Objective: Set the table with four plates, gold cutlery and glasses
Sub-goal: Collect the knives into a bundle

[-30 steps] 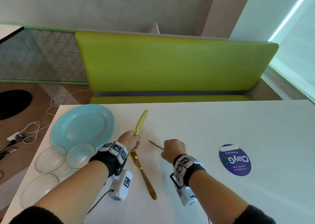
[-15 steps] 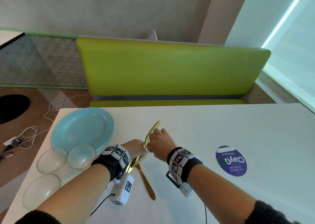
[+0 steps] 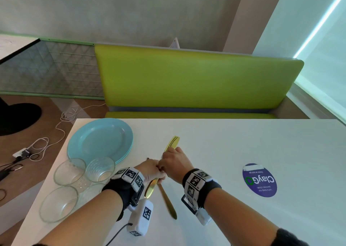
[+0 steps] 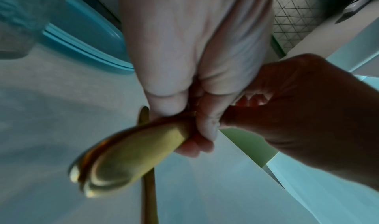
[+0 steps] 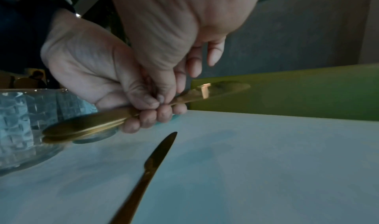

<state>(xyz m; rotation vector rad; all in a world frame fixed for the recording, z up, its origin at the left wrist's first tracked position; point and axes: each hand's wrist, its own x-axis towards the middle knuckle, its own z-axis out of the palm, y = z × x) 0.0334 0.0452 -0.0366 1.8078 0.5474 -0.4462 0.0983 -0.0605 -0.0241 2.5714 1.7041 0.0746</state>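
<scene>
My left hand grips a bundle of gold cutlery above the white table. The handles point back at me and the blades stick out forward. My right hand meets it from the right and pinches the bundle just past the left fingers. In the left wrist view the gold handles fill the middle. One gold knife lies flat on the table under both hands. A stack of light blue plates sits at the far left, with several clear glasses in front of it.
A purple round sticker lies on the table to the right. A green bench runs along the far edge. The table's left edge is close to the glasses; cables lie on the floor beyond it.
My right hand lifted a gold piece off the table and brought it leftward onto the bundle in my left hand. The two hands now touch. The knife on the table has not moved.
</scene>
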